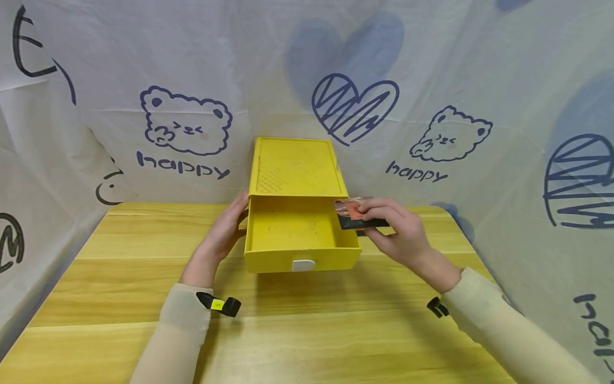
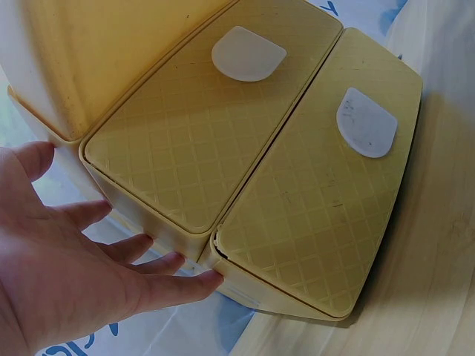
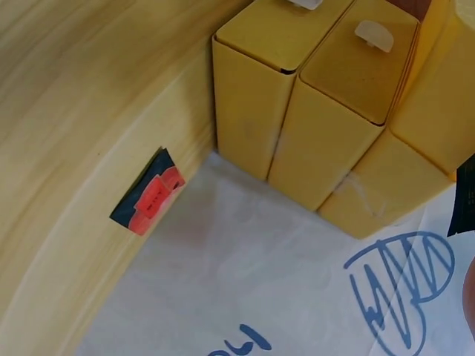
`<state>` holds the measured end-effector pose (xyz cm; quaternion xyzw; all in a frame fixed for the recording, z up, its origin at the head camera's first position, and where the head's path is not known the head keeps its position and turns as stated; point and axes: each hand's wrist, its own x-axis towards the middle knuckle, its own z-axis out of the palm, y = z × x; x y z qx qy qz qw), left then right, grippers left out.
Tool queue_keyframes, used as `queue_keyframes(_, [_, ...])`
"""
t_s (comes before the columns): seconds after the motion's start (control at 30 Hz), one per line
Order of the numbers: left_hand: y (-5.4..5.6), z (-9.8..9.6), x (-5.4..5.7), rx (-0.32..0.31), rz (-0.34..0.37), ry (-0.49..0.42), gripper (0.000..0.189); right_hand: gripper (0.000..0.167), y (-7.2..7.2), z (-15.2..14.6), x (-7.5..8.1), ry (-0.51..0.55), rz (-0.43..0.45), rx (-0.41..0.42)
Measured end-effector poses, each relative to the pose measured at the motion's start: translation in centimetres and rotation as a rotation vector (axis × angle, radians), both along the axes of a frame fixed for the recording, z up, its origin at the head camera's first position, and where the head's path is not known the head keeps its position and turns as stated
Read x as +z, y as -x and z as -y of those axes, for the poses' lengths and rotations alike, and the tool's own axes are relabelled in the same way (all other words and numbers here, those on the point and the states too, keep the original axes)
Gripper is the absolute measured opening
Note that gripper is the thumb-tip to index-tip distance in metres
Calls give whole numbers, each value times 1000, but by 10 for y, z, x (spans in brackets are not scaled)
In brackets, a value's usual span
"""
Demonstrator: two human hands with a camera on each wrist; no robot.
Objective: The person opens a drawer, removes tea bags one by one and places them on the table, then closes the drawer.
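Observation:
A yellow drawer cabinet [image 1: 299,165] stands at the back of the table. Its top drawer [image 1: 302,261] is pulled out, showing the yellow inner floor. My left hand [image 2: 82,252] rests its spread fingertips along the cabinet's left side, thumb near the top drawer. Beside the open drawer's right wall, my right hand [image 1: 400,229] pinches a small black packet with a red label [image 1: 355,210], its tip over the drawer's edge. In the right wrist view, only a dark corner of that packet [image 3: 465,196] and a bit of fingertip show.
A second black and red packet [image 3: 148,196] lies on the wooden table [image 1: 307,330], right of the cabinet near the back edge. Two lower drawers [image 2: 304,193] with white handles are closed. A white cloth [image 1: 268,64] with printed bears and hearts hangs behind and at the sides.

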<state>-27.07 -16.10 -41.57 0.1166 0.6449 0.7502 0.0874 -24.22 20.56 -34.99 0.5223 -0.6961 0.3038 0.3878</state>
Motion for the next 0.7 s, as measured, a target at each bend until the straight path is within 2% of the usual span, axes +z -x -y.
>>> queue_keyframes(0.27, [1, 0, 0, 1, 9, -1, 62, 18, 2, -10, -9, 46, 11, -58])
queue_keyframes(0.7, [0, 0, 1, -1, 5, -5, 62, 11, 5, -30, -20, 119, 88, -177])
